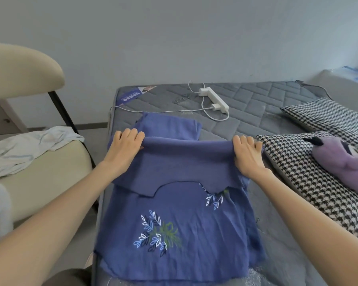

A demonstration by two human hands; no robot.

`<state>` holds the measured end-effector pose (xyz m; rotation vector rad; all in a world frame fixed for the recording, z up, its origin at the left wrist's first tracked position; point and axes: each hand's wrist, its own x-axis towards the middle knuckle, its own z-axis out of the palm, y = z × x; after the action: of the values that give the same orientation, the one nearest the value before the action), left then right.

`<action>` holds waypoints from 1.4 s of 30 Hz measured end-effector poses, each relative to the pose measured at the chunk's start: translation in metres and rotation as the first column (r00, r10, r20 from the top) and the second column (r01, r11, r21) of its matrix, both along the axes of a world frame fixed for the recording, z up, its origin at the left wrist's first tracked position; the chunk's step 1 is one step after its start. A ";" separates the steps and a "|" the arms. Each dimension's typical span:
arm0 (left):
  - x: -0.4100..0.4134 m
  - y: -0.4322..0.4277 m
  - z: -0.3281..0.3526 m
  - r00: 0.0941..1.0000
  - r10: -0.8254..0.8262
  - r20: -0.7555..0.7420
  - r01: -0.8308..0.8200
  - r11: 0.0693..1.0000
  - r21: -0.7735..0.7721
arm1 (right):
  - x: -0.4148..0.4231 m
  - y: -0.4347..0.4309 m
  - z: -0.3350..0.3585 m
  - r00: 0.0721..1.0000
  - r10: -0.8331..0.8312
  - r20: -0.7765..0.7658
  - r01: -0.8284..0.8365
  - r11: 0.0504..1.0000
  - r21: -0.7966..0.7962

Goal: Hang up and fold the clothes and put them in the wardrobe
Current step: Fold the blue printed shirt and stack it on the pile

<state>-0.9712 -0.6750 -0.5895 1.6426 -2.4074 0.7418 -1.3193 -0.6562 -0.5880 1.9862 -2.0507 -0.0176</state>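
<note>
Fold held at both ends on the blue knit garment with leaf embroidery (pixel 174 223), spread on the grey quilted mattress (pixel 256 104).
The upper part is doubled back over the embroidered front. The fold's left end is clamped by the left hand (pixel 125 145) and its right end by the right hand (pixel 247 153), fingers curled over the cloth, hands well apart. A white power strip (pixel 214 97) with chargers plugged in is seen beyond the garment. Black-and-white houndstooth pillows (pixel 298 172) lie at right, with a purple plush toy (pixel 343 164) on the nearer one. A pale crumpled cloth (pixel 29 147) is laid on the beige padded chair (pixel 50 172) at left.
</note>
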 end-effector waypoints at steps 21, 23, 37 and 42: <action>0.026 0.146 -0.064 0.989 -0.023 0.144 -0.031 0.933 0.358 | -0.008 0.131 -0.062 0.996 0.086 -0.016 -0.083 0.984 0.156; 0.026 0.163 -0.072 0.985 -0.030 0.168 -0.040 0.916 0.398 | -0.011 0.146 -0.071 0.996 0.093 -0.013 -0.089 0.979 0.183; 0.029 0.228 -0.113 0.973 -0.027 0.229 -0.081 0.889 0.450 | -0.018 0.209 -0.111 0.991 0.127 0.036 -0.132 0.969 0.208; 0.039 0.235 -0.114 0.948 -0.147 0.282 0.019 0.912 0.411 | -0.020 0.219 -0.113 0.993 0.116 0.029 -0.120 0.976 0.182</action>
<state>-0.9319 -0.4397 -0.7036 1.6407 -3.0028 0.5438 -1.3390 -0.4376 -0.7007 2.2225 -2.0023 -0.1701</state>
